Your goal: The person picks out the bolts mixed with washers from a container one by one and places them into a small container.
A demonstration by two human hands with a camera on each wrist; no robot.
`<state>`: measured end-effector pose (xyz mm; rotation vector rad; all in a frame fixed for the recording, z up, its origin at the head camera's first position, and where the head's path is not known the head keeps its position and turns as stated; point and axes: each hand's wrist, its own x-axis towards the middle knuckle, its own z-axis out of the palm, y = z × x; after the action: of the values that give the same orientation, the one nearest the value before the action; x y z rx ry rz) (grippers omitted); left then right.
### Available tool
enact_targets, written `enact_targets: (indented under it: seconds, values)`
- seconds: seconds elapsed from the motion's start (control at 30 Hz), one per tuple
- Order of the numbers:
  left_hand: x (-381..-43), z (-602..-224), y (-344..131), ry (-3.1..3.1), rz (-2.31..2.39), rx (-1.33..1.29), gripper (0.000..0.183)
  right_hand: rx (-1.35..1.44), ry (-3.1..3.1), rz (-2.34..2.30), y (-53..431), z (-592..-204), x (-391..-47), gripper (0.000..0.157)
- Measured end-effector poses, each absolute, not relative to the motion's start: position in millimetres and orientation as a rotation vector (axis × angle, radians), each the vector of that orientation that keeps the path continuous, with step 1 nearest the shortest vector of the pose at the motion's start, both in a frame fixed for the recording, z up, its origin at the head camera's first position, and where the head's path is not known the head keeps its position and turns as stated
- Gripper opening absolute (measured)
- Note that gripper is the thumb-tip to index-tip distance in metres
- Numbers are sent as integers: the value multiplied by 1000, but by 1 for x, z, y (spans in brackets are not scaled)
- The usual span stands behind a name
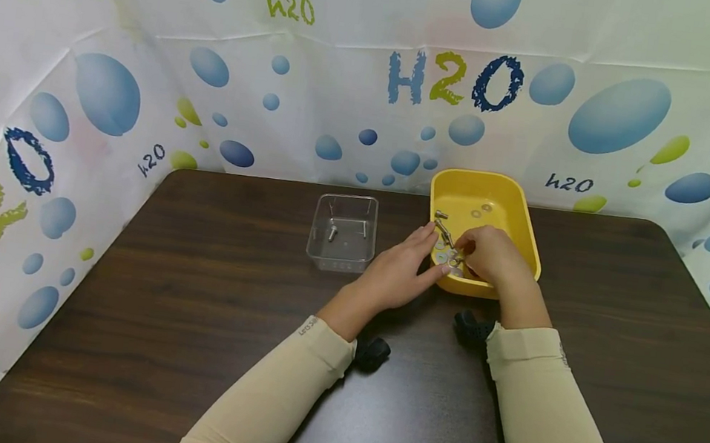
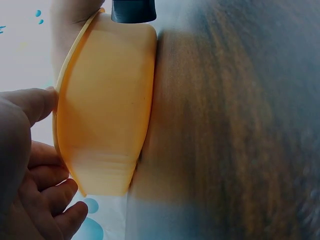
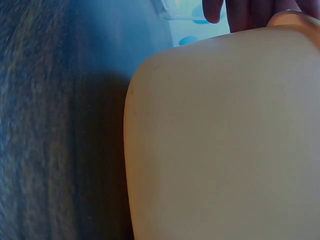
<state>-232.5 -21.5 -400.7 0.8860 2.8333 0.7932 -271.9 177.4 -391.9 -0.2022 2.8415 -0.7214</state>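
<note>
A yellow plastic tray [image 1: 467, 288] holds metal screws [image 1: 445, 233] and several flat washers [image 1: 441, 257], mostly gathered along its left side. My left hand [image 1: 397, 272] rests at the tray's left front corner, fingers extended along the rim. In the left wrist view, its thumb [image 2: 37, 104] touches the tray's rim. Inside the tray, my right hand [image 1: 497, 259] reaches down with bent fingers among the washers. Whether its fingertips pinch a piece is hidden from view. The right wrist view mostly shows the tray's outer wall [image 3: 225, 140].
Left of the tray stands a clear plastic box [image 1: 339, 258] with a screw [image 1: 332, 233] and another small piece inside. Both containers sit near the back edge of the dark wooden table [image 1: 221, 264]. A printed white curtain [image 1: 355, 12] hangs behind.
</note>
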Motion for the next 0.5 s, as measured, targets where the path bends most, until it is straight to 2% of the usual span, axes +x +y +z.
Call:
enact_targets:
  seconds: [0.27, 0.5]
  values:
    - [-232, -401, -22, 2832, 786, 886, 73, -201, 2783, -705, 176, -390, -272, 24]
    - [-232, -400, -22, 2824, 787, 881, 73, -226, 2773, -687, 177, -390, -271, 29]
